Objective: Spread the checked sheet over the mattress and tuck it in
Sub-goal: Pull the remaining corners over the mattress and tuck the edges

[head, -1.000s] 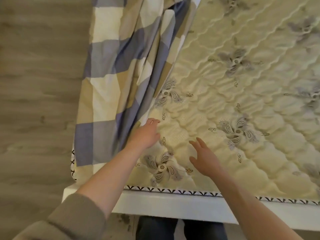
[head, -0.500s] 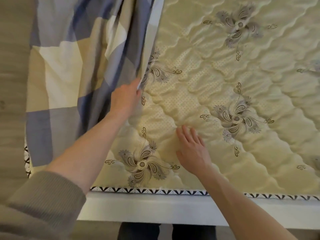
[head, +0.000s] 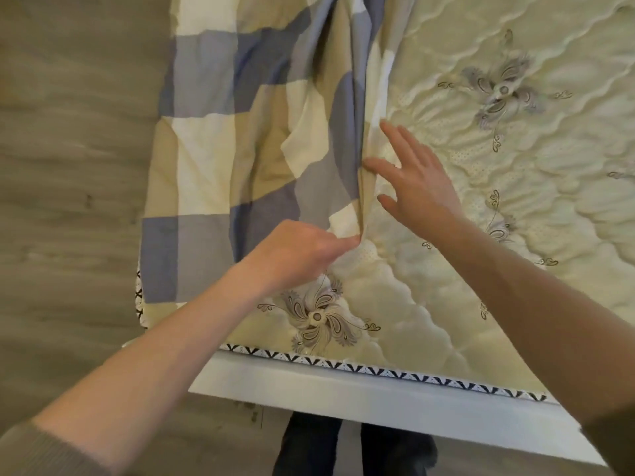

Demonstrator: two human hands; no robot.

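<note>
Draping quilted mattress [head: 549,166], checked sheet [head: 213,159], grey plank floor [head: 68,201]

Grey-brown wood-plank floor [head: 68,173] lay to the left and near side; a white bed frame [head: 343,395] ran along the near edge.

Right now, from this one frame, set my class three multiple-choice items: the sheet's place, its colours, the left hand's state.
1. Where does the checked sheet lie?
A) bunched along the left side of the mattress
B) spread flat across all of it
C) folded on a chair

2. Its checks are:
A) red and green
B) blue, beige and cream
C) black and white

3. The left hand:
A) lies flat on a pillow
B) hangs idle
C) pinches the sheet's edge

Key: 1A, most of the quilting is bare; 2B, those squares show; 3C, thumb and finger close on a fold.
</note>
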